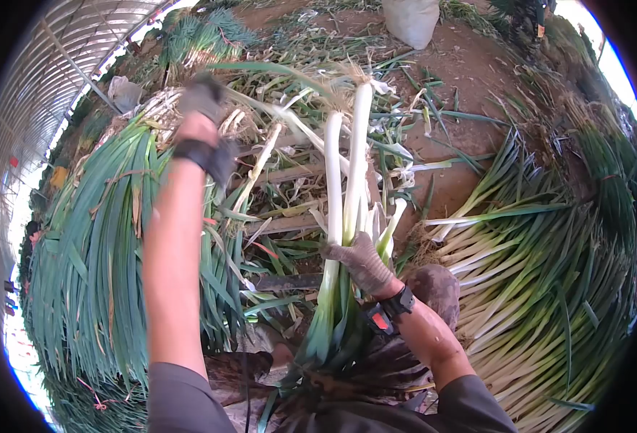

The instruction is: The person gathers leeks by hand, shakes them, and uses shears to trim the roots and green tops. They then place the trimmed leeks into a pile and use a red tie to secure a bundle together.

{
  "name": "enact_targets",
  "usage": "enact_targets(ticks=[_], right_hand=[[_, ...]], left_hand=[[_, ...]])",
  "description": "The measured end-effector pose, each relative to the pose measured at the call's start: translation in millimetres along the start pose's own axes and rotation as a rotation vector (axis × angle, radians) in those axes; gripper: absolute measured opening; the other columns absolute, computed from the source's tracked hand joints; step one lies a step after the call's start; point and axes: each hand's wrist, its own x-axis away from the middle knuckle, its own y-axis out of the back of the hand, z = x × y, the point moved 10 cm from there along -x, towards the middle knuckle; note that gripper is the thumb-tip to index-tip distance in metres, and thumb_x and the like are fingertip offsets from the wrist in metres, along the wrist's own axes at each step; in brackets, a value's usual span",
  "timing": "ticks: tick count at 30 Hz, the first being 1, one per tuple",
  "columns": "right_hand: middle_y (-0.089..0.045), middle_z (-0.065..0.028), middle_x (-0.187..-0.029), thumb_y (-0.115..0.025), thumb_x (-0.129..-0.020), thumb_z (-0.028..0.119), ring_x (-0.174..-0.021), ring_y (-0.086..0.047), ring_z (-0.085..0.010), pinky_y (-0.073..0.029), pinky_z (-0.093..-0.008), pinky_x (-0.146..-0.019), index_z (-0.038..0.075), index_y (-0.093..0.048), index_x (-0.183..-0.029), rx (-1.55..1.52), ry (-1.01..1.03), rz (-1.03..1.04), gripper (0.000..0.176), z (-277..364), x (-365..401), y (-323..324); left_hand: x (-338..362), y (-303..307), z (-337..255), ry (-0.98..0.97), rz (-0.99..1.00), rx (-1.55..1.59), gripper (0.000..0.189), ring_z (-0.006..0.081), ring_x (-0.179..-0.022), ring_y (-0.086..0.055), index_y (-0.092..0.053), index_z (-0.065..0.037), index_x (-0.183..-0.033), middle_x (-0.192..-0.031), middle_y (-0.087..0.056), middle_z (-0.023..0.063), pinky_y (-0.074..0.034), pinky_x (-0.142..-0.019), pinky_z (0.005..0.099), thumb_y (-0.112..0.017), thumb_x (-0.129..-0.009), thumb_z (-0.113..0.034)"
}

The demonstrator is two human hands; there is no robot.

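— From the head camera, what has the right hand (361, 263) got?
— A bunch of leeks (347, 173). The gloved fingers are clamped round the stalks where the white turns green. The white shafts point away from the person, roots at the far end, and the green leaves hang down towards the lap.
— And the left hand (203, 97)?
— It's gloved too, arm stretched well out, up at the root ends of the big leek pile (94, 252) on the left. It's blurred, so I can't tell whether it's closed on anything.
— What's around them?
— A second heap of leeks (549, 274) fans out on the right, just beside the right forearm. Loose trimmings (289, 195) lie between the two piles. A white sack (411, 20) stands on the red soil (477, 65) well beyond, and an arched greenhouse roof (58, 50) curves over the left
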Motion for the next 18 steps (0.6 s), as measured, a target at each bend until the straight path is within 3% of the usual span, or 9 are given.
enact_targets(ticks=[1,4,6,8,9,12,13,15,18], right_hand=[[-0.061,-0.0012,-0.084,-0.080,-0.078,0.017,-0.074,-0.055,-0.0099,-0.049,-0.0279,-0.067,0.000,-0.062,-0.100,-0.005,0.002,-0.010,0.033,0.6,0.5,0.0],[-0.062,-0.0008,-0.081,-0.079,-0.079,0.019,-0.071,-0.056,-0.0100,-0.050,-0.0287,-0.065,-0.001,-0.063,-0.097,0.055,0.044,-0.070,0.031,6.3,-2.2,6.3],[-0.063,-0.0016,-0.082,-0.078,-0.079,0.019,-0.072,-0.057,-0.0103,-0.051,-0.0291,-0.064,-0.001,-0.063,-0.097,0.058,0.013,-0.100,0.031,4.1,-4.5,11.1],[-0.065,-0.0043,-0.084,-0.077,-0.079,0.018,-0.072,-0.060,-0.0118,-0.052,-0.0298,-0.064,-0.003,-0.063,-0.099,0.087,-0.028,-0.114,0.032,5.0,-1.8,12.9],[-0.066,-0.0060,-0.084,-0.078,-0.077,0.018,-0.071,-0.061,-0.0128,-0.052,-0.0299,-0.062,-0.004,-0.064,-0.100,0.087,-0.026,-0.129,0.035,9.4,0.1,11.8],[-0.066,-0.0053,-0.083,-0.080,-0.075,0.019,-0.072,-0.061,-0.0125,-0.052,-0.0300,-0.061,-0.004,-0.065,-0.099,-0.001,-0.034,-0.048,0.036,-10.6,-5.2,1.1],[-0.066,-0.0039,-0.083,-0.079,-0.076,0.021,-0.072,-0.060,-0.0118,-0.050,-0.0298,-0.060,-0.002,-0.066,-0.100,0.104,-0.021,-0.036,0.036,16.0,7.9,-4.3],[-0.067,-0.0036,-0.084,-0.077,-0.080,0.029,-0.072,-0.058,-0.0095,-0.050,-0.0292,-0.060,-0.005,-0.068,-0.101,0.127,0.031,-0.073,0.041,-5.2,-0.7,2.8],[-0.067,-0.0069,-0.092,-0.079,-0.075,0.031,-0.081,-0.061,-0.0134,-0.052,-0.0305,-0.072,-0.005,-0.064,-0.108,0.147,0.127,-0.217,0.051,-8.1,-8.9,16.3]], left_hand=[[-33.6,81.6,54.7,0.611,0.479,0.355,0.018,0.0248,-0.082,-0.071,-0.071,-0.008,-0.103,-0.092,-0.073,0.0123,-0.055,-0.070,0.0369,-0.055,-0.095,-0.013],[-3.3,52.0,111.7,0.910,0.343,0.872,0.021,0.0283,-0.078,-0.071,-0.070,-0.007,-0.107,-0.087,-0.073,0.0151,-0.055,-0.071,0.0399,-0.059,-0.092,-0.018],[4.5,105.0,56.4,0.671,0.287,0.772,0.023,0.0339,-0.078,-0.070,-0.069,-0.001,-0.103,-0.086,-0.070,0.0223,-0.054,-0.070,0.0427,-0.060,-0.092,-0.019],[96.2,16.4,-39.2,0.227,0.874,0.707,0.024,0.0345,-0.081,-0.070,-0.069,0.001,-0.097,-0.086,-0.070,0.0213,-0.054,-0.071,0.0432,-0.062,-0.089,-0.019],[146.0,53.7,-131.3,-0.633,0.960,0.486,0.023,0.0320,-0.081,-0.070,-0.070,0.001,-0.094,-0.086,-0.071,0.0185,-0.055,-0.071,0.0420,-0.060,-0.087,-0.018],[275.8,105.0,-248.1,-0.560,1.488,1.138,0.028,0.0280,-0.101,-0.066,-0.070,-0.005,-0.105,-0.108,-0.071,0.0127,-0.051,-0.085,0.0400,-0.061,-0.084,-0.022],[258.5,141.1,-231.2,0.167,1.512,1.710,0.033,0.0279,-0.103,-0.065,-0.070,-0.005,-0.110,-0.109,-0.071,0.0133,-0.050,-0.087,0.0392,-0.065,-0.082,-0.021],[212.0,140.4,-261.6,-0.456,1.052,1.669,0.031,0.0299,-0.101,-0.066,-0.070,-0.006,-0.110,-0.109,-0.070,0.0145,-0.050,-0.088,0.0400,-0.064,-0.083,-0.018],[162.3,-49.0,-119.0,-0.170,0.351,0.798,0.039,0.0268,-0.101,-0.065,-0.058,-0.005,-0.128,-0.112,-0.067,0.0160,-0.052,-0.087,0.0358,-0.057,-0.089,-0.009]])
